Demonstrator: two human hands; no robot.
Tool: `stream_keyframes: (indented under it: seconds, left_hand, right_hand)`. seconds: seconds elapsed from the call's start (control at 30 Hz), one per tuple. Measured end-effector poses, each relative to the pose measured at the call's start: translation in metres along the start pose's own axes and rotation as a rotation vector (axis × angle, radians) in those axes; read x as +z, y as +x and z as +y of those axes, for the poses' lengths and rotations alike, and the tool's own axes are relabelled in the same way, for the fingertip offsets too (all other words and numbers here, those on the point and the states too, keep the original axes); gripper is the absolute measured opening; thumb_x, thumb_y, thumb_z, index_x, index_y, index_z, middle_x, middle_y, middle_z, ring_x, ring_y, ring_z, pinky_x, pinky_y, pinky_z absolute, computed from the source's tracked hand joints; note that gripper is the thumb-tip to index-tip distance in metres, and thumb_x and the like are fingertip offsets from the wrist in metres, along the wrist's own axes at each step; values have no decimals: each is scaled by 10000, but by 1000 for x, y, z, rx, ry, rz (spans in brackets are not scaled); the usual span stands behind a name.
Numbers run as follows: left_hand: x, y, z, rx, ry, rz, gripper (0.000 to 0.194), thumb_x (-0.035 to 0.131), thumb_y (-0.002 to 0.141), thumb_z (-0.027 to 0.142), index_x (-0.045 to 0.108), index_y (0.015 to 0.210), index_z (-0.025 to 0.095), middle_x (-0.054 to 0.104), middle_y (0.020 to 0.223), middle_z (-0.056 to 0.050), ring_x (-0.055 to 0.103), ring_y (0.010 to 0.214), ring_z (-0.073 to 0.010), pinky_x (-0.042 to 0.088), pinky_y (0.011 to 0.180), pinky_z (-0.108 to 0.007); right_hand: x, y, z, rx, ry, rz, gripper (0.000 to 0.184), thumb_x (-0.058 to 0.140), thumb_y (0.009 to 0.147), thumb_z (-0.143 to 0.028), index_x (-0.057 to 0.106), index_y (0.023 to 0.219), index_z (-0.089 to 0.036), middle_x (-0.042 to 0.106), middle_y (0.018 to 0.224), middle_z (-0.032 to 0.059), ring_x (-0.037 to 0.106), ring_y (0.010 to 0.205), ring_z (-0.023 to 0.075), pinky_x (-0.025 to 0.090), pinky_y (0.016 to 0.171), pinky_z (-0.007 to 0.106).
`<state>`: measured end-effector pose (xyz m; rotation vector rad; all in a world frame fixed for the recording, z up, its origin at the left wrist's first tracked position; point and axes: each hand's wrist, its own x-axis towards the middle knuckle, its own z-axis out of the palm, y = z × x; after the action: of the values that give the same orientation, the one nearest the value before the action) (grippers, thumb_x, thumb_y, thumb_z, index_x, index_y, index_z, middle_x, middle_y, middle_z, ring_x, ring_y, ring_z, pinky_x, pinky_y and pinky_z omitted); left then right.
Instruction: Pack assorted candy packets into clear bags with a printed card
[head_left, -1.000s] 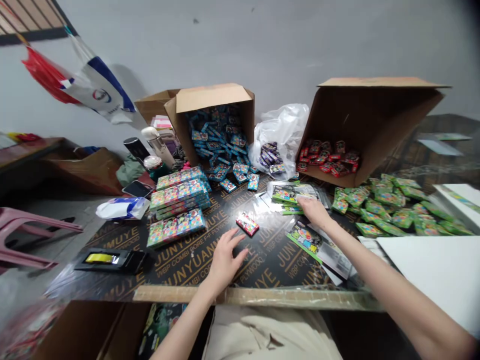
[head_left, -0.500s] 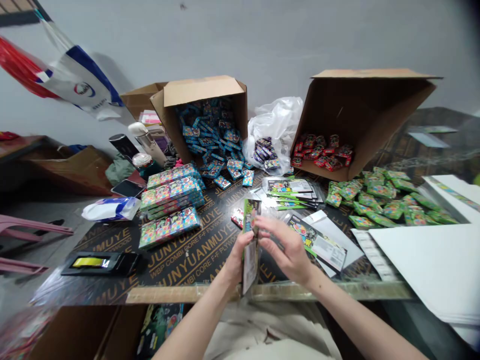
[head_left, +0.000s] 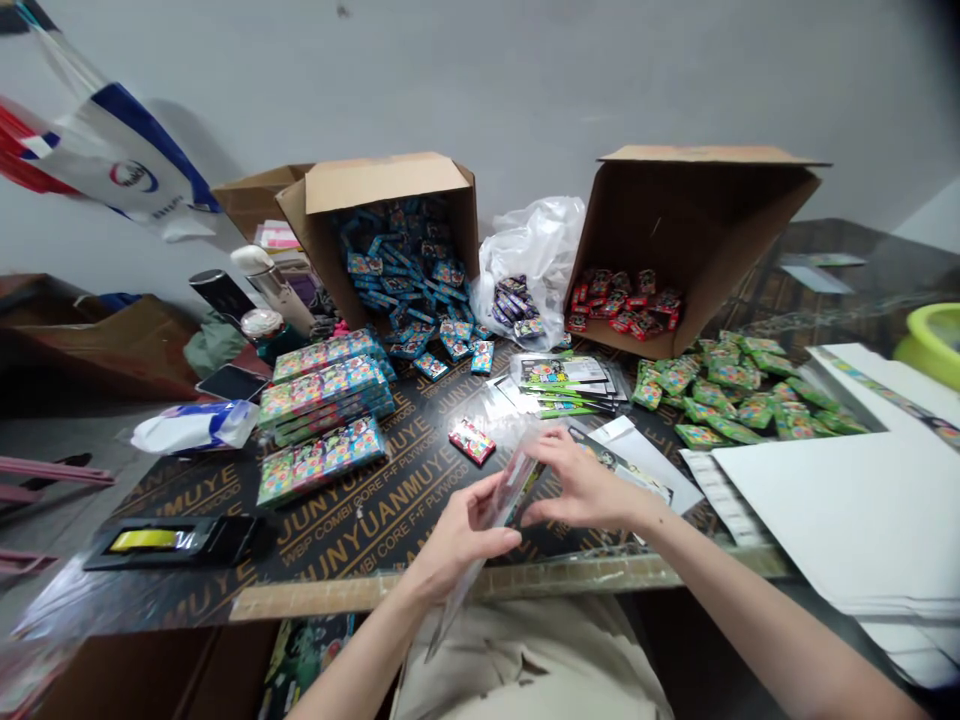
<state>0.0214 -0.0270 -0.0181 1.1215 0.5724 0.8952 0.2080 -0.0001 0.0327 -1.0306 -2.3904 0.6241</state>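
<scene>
A clear plastic bag with a printed part [head_left: 517, 480] is held tilted over the table's front edge. My left hand [head_left: 465, 535] grips its left side, thumb lying on the near face. The fingers of my right hand [head_left: 581, 485] are closed on its upper right edge. Just beyond my hands a small red and white packet [head_left: 472, 441] lies alone on the black board. Behind my right hand is a pile of similar printed bags [head_left: 566, 372], and more flat bags and a white sheet [head_left: 652, 460] lie beside my right wrist.
Open cartons hold blue packets [head_left: 405, 265] and red packets [head_left: 626, 300], with purple packets [head_left: 517, 305] in a white bag between them. Shrink-wrapped stacks [head_left: 326, 400] and a tape dispenser [head_left: 172, 540] stand left. Green packets [head_left: 739, 390] and white card sheets [head_left: 840, 510] lie right.
My right hand has brought a bag from the pile to my left hand. Both hands now hold it, and it has turned from upright to a slant. The view has shifted right.
</scene>
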Motion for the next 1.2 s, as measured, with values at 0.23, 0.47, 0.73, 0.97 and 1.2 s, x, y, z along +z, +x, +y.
stream_keyframes:
  seconds: [0.23, 0.47, 0.73, 0.97, 1.2]
  left_hand:
    - [2, -2, -3, -26, 24, 183, 317, 603, 732, 319, 639, 988, 136, 670, 905, -55, 585, 850, -202, 414, 841, -303]
    - [-8, -5, -2, -95, 131, 284, 282, 554, 754, 391, 636, 815, 128, 629, 701, -11, 531, 644, -143, 413, 590, -222]
    - [-18, -7, 9, -11, 511, 275, 414, 495, 789, 471, 577, 592, 118, 562, 580, -4, 486, 552, -123, 365, 506, -209]
    - [-34, 4, 6, 63, 321, 386, 314, 555, 772, 409, 626, 870, 119, 663, 791, -44, 598, 699, -175, 472, 646, -261]
    - [-25, 7, -20, 73, 301, 199, 310, 598, 752, 296, 616, 1022, 144, 668, 919, -69, 605, 825, -203, 465, 796, -323]
  right_hand:
    - [14, -2, 12, 130, 312, 260, 853, 742, 603, -341, 311, 1337, -292, 482, 1234, 67, 483, 1056, 220, 395, 922, 392]
    - [44, 2, 19, 330, 855, 213, 423, 596, 759, -414, 541, 1124, -207, 634, 996, 50, 586, 935, 199, 467, 844, 379]
    - [44, 10, 13, 339, 928, 233, 272, 630, 728, -410, 613, 873, -181, 641, 759, 1, 584, 667, 132, 481, 632, 264]
    - [69, -8, 16, 382, 1016, -49, 365, 713, 639, -352, 610, 919, -141, 639, 733, 8, 589, 640, 149, 476, 607, 279]
    - [56, 2, 23, 391, 960, 420, 461, 683, 657, -413, 562, 1069, -244, 651, 973, 20, 592, 901, 198, 475, 806, 332]
